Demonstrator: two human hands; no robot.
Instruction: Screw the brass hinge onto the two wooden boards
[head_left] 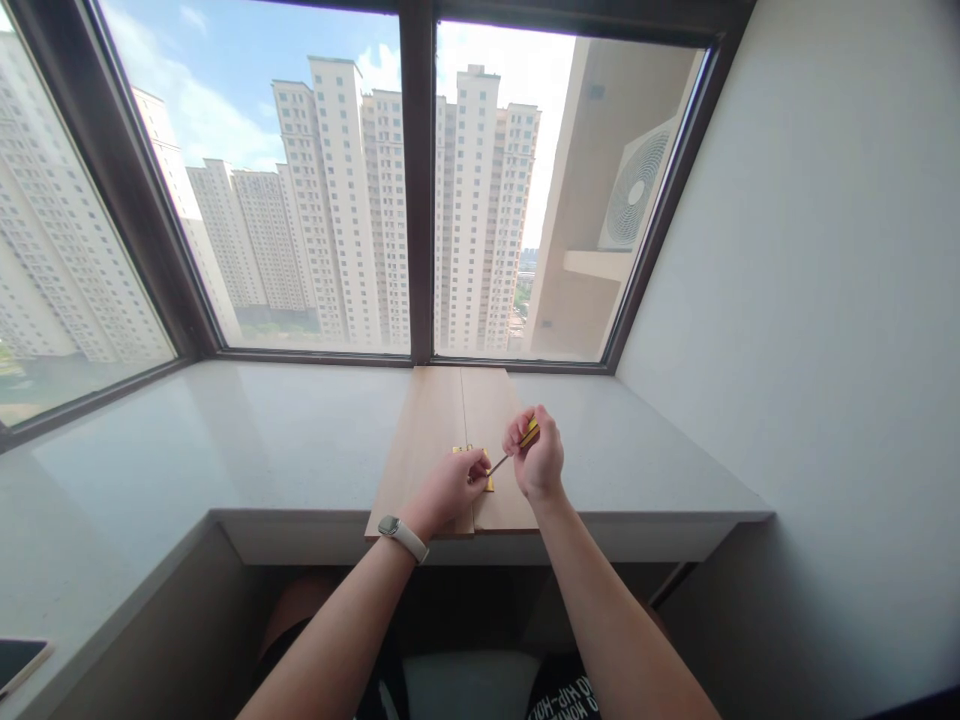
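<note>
My right hand (538, 452) is wrapped around the yellow-and-black handle of a screwdriver (530, 432). Its thin shaft slants down to the left, toward the fingertips of my left hand (457, 485). Those fingers are pinched together by the shaft's tip; whatever is between them is hidden. Partly under the left hand is a gold-coloured metal hinge (490, 487), lying across the seam of two pale wooden boards. The left board (424, 430) and the right board (491, 400) lie flat side by side, their near ends at the sill's front edge.
A white window sill (300, 440) carries the boards, with dark-framed windows (421, 200) behind it. A white wall (825, 300) rises on the right. At the lower left edge lies a dark flat device (21, 660). My legs are below the sill.
</note>
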